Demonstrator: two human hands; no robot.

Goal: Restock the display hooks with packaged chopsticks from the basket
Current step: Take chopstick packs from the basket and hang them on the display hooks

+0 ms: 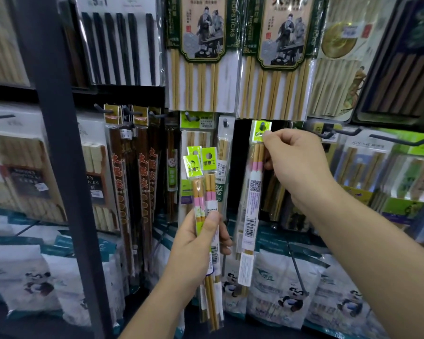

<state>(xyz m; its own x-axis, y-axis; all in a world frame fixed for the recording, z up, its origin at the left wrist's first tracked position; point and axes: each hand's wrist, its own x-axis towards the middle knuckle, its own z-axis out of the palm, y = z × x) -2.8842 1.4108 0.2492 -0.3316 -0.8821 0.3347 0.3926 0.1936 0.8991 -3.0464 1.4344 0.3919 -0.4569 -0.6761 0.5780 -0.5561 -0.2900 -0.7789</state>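
Slim clear chopstick pack point(252, 192), lime-green header, barcode label: header pinched by raised right hand point(296, 165) at dark hook peg point(262, 125). Bundle of matching packs point(201, 184): gripped upright in left hand point(196, 241), lower left of right hand. Above both hands, green-bordered bamboo packs point(201, 57) printed "CHOPSTICKS".

The packs point(207, 192) in the left hand point(196, 243) are glossy clear plastic over smooth wood, with green paper tops. The pack point(251, 192) at the right hand point(296, 162) carries a matt white paper label. Left of the left hand, the post point(59, 143) looks like matt dark metal.
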